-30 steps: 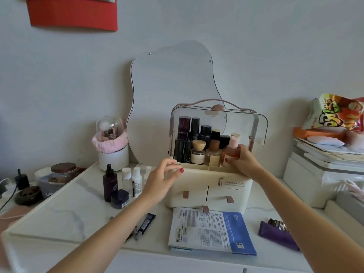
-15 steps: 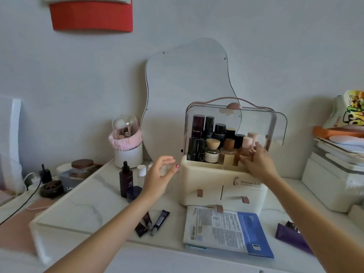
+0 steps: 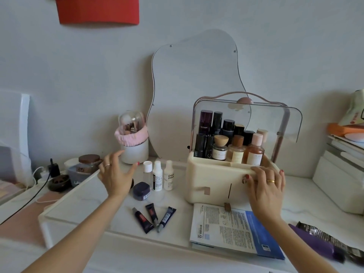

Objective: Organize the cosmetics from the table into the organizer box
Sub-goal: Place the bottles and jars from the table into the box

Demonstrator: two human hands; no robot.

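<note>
A cream organizer box (image 3: 208,174) with a clear raised lid (image 3: 275,119) stands on the white table, its top tray packed with upright bottles. My right hand (image 3: 266,184) rests on the box's front rim, fingers curled over the edge. My left hand (image 3: 116,172) hovers open above the table's left side, over a dark bottle it mostly hides. Just right of it stand three small white bottles (image 3: 157,176) and a dark blue jar (image 3: 141,191). Three dark tubes (image 3: 153,216) lie in front.
A sheet-mask packet (image 3: 232,229) lies before the box, a purple packet (image 3: 319,241) at the right. A wavy mirror (image 3: 195,85) leans on the wall. A brush holder (image 3: 134,140), a brown-lidded jar (image 3: 88,164) and a cable sit left; stacked white boxes (image 3: 338,174) right.
My left hand has swung left, away from the box, uncovering the small bottles. My right hand has dropped from the peach bottle to the box's front rim. The view has shifted left.
</note>
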